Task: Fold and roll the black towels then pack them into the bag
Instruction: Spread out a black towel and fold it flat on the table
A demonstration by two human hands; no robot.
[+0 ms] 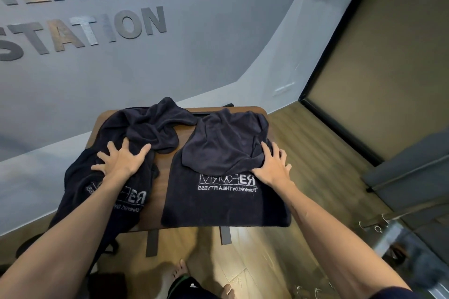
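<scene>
Head view: a person leans over a small wooden surface (167, 192) with two black towels, the left hand (121, 159) spread flat, fingers apart, on the rumpled left towel (136, 128), the right hand (273, 165) pressing open-fingered on the right edge of the right towel (226, 206), whose far half is flopped loosely back over its logo. No bag can be identified. The fold will likely go best if the bunched half is smoothed outward and its edges squared before rolling tightly.
</scene>
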